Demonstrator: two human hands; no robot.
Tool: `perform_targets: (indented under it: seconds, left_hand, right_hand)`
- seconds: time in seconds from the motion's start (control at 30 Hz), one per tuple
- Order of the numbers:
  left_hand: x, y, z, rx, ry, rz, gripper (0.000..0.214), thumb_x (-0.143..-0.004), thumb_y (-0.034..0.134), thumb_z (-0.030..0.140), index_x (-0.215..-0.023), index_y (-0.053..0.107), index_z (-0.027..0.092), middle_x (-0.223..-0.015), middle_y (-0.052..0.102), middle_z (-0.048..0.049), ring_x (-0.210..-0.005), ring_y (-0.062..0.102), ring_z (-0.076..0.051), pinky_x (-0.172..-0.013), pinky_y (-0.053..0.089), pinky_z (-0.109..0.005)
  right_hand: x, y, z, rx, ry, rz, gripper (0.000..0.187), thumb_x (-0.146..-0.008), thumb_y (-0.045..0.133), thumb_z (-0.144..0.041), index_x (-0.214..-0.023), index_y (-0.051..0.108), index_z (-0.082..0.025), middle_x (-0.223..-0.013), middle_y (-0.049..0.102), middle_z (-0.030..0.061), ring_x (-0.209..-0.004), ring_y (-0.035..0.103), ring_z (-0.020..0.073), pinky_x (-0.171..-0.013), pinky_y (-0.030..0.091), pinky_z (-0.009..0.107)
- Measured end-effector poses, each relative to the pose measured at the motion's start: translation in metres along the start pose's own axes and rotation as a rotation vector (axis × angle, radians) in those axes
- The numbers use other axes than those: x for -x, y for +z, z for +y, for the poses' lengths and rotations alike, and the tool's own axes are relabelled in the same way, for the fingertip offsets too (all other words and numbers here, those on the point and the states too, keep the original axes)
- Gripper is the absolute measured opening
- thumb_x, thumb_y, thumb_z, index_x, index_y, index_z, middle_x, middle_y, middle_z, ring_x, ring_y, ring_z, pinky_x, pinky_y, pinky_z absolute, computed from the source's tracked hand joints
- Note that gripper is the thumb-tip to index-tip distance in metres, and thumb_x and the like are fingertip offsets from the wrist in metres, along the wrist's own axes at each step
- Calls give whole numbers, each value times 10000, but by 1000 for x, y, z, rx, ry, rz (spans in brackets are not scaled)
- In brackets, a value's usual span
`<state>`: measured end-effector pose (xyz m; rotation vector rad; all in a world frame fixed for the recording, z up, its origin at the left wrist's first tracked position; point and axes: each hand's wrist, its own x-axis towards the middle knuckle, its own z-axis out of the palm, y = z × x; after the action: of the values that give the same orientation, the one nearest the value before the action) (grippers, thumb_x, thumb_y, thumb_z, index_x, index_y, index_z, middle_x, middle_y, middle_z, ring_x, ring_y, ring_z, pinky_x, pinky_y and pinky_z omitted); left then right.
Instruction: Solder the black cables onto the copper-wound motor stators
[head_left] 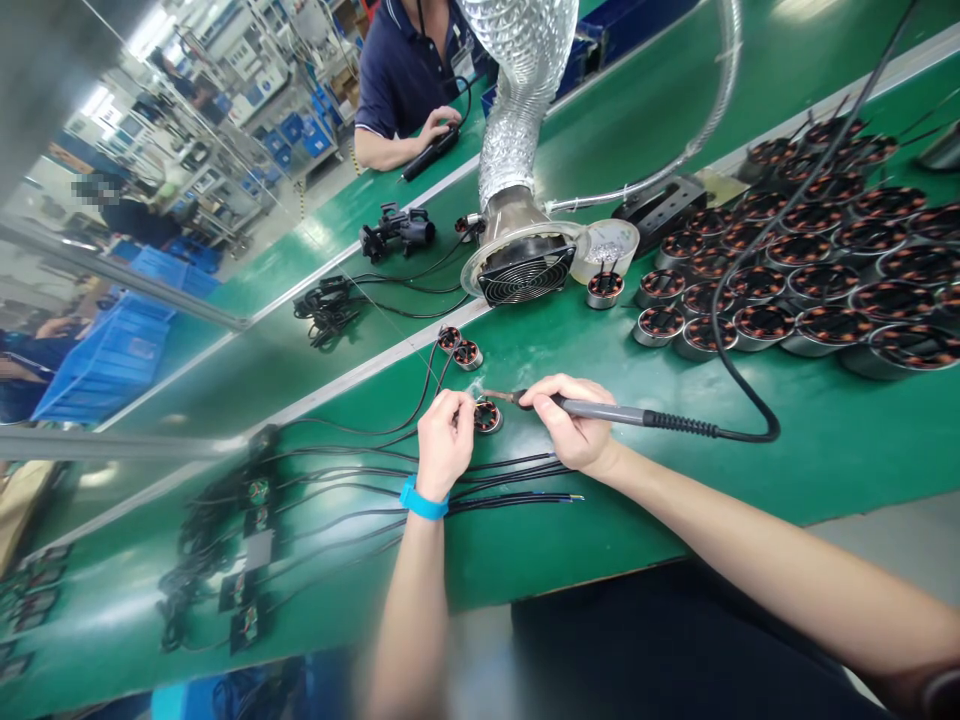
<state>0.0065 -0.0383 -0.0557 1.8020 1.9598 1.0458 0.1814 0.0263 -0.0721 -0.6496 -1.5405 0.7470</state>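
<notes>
My right hand is closed around a grey soldering iron, its tip reaching left to a small round motor stator with copper windings. A wisp of smoke rises by the tip. Pinched fingers of my left hand are at the stator's left edge, on what seems to be the end of a black cable; the exact grip is hidden. A blue band circles my left wrist. Just beyond lie two more stators with cables attached. Several black cables with bared ends run under my left hand.
A fume extractor fan on a foil duct stands ahead, beside a tub. Many motor stators fill the right side, crossed by the iron's cord. Circuit boards lie left. A co-worker's hand rests opposite.
</notes>
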Motion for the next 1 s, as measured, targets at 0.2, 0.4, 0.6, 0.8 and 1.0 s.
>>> perform_targets:
  seconds: [0.2,0.4,0.6,0.8,1.0]
  left_hand:
    - [0,1,0,-3,-3,14,270,-1003,470,290,-779,587,194,-765,582,-22,-734,561,-152,-684,426,-262]
    - [1,1,1,-7,-11,17,264,-1002,468,283,-783,585,193,-756,575,-15,-723,548,-146,-682,414,-257]
    - [0,1,2,0,-11,16,258,-1004,460,283,-798,586,193,-764,573,-17,-722,546,-147,-676,414,-257]
    - [1,2,0,-5,-12,16,240,-999,464,276,-811,590,196,-770,572,-17,-726,551,-149,-677,418,-259]
    - [1,1,-2,-19,2,18,230,-997,463,260,-819,593,195,-781,579,-15,-733,554,-148,-691,418,-261]
  right_hand:
    - [2,0,1,34,16,-9,218,-917,530,-275,-758,675,-237,-706,715,5,-586,658,168,-566,526,296]
    - [5,8,1,56,5,-30,151,-963,517,-236,-940,666,-234,-833,714,27,-701,670,172,-655,534,310]
    - [13,17,5,140,109,-259,360,-906,567,-189,-1259,553,-257,-1141,598,93,-925,668,220,-814,570,365]
    - [20,22,16,54,161,-462,743,-800,690,-168,-1456,360,-278,-1376,432,142,-1035,648,262,-919,571,441]
    - [18,25,21,5,133,-501,717,-812,676,-129,-1446,369,-261,-1339,440,136,-1081,603,259,-921,555,420]
